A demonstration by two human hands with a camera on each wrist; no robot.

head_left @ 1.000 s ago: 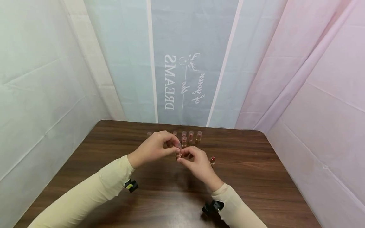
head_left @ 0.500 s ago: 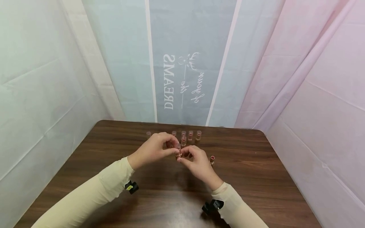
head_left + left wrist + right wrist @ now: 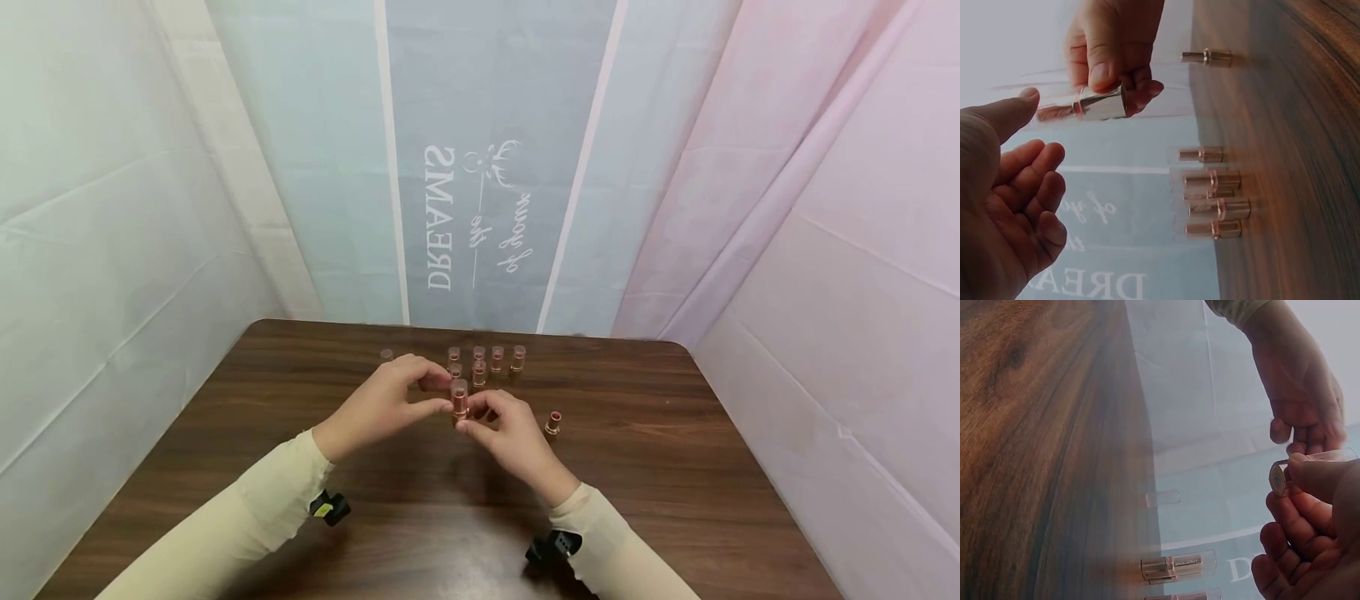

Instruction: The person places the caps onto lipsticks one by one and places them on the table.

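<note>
My right hand (image 3: 513,437) pinches a lipstick (image 3: 460,402) by its shiny rose-gold base between thumb and fingers, holding it above the table. A clear cap covers its upper part. My left hand (image 3: 378,408) is just to the left, thumb and fingers parted around the cap's side. In the left wrist view the left thumb (image 3: 1019,112) lies close to the cap end, and the other fingers are loosely bent around nothing. An uncapped lipstick (image 3: 553,422) stands on the table to the right of my right hand.
Several capped lipsticks (image 3: 518,359) stand grouped near the back of the dark wooden table (image 3: 637,500). A loose clear cap (image 3: 386,355) stands at the back left, partly behind my left hand. Fabric curtains (image 3: 480,83) hang around the table's back and sides.
My left fingers have come off the lipstick's cap and spread, with the hand shifting slightly left. The right hand keeps its pinch on the capped lipstick, which is now more exposed.
</note>
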